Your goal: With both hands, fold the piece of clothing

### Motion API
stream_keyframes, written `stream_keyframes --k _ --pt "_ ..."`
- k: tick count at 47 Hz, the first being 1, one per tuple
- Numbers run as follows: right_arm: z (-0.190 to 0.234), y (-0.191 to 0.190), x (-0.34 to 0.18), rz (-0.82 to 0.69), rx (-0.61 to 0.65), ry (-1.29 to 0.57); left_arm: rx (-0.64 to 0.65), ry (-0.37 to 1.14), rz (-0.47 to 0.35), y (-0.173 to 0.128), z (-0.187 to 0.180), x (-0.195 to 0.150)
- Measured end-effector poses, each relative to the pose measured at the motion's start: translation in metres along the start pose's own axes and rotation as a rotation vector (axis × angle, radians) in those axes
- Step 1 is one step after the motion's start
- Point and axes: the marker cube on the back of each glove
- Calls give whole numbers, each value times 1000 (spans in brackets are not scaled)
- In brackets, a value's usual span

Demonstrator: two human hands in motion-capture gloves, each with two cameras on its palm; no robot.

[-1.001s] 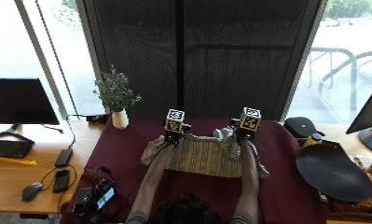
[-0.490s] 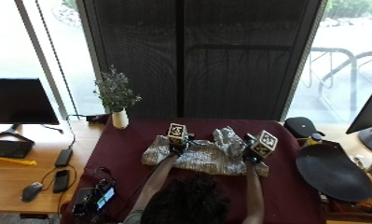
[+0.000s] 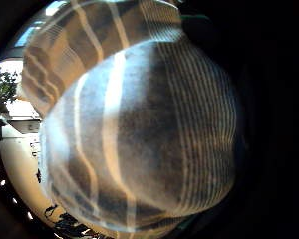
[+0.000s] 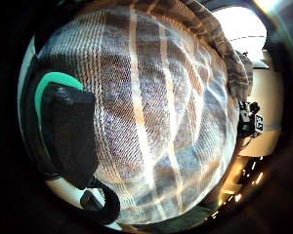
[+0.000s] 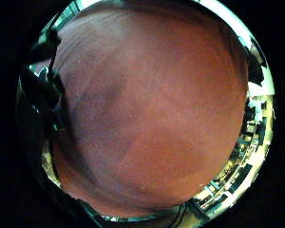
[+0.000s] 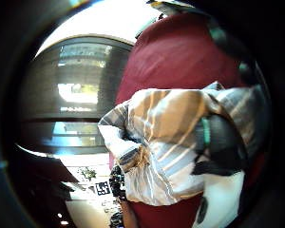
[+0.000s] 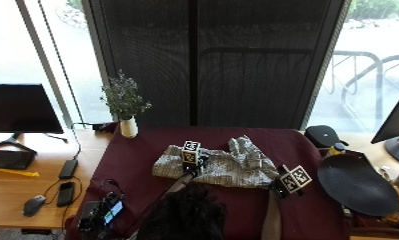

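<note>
Since a second ago, drawn back from the far edge of the grey-and-white striped shirt (image 7: 215, 167): both gloved hands, once level side by side, now staggered, with the right hand (image 7: 282, 187) pulled nearer and out to the shirt's near right corner and the left hand (image 7: 192, 165) resting on the cloth left of centre. Shirt itself changed from a flat spread to a rumpled heap, with a fold thrown up at the far right (image 7: 245, 150). Lying across the middle of the dark red cloth-covered table (image 7: 139, 155), closer to its far edge than its near one. Left palm pressed close against the striped fabric in both left palm views (image 3: 139, 139) (image 4: 151, 107), with a black gloved thumb (image 4: 68, 131) lying against the weave; whether the left fingers are curled into the cloth or laid flat, cannot tell. Right thumb side palm view: a black gloved finger (image 6: 221, 142) lying against the bunched shirt (image 6: 156, 152), apparently pinching its edge, the red tabletop (image 6: 180, 57) beyond. Right little finger side palm view filled by bare red table covering (image 5: 152, 114). Elsewhere: a white vase of small-leaved sprigs (image 7: 127, 122) at the table's far left corner, a black round tray (image 7: 355, 182) on the right, a black monitor (image 7: 19, 107), keyboard (image 7: 6, 159) and mouse (image 7: 34, 205) on the wooden desk (image 7: 26, 187) at the left.
</note>
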Motion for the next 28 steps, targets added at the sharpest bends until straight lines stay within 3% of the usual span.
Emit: stream_keyframes --k 2,4,6,9,13,18,21,28 --pt "-5 -1 -3 30 42 44 -40 -2 -14 2 0 -2" --pt "-15 -8 -6 77 162 62 -73 1 -6 4 -1 -1" --pt "-24 -8 -16 92 224 2 -72 15 17 3 -5 0" --pt "-32 -7 -52 -41 222 -218 -33 10 9 -1 -16 -4" --pt "-41 16 -104 -255 119 -453 27 24 5 -1 -38 -14" --pt "-11 -12 -167 -330 348 -358 64 123 -10 21 -88 -25" --pt "9 3 -210 -442 298 -355 177 54 -36 25 -119 -41" --pt "55 114 -296 -712 53 -385 369 -175 -105 37 -163 -86"
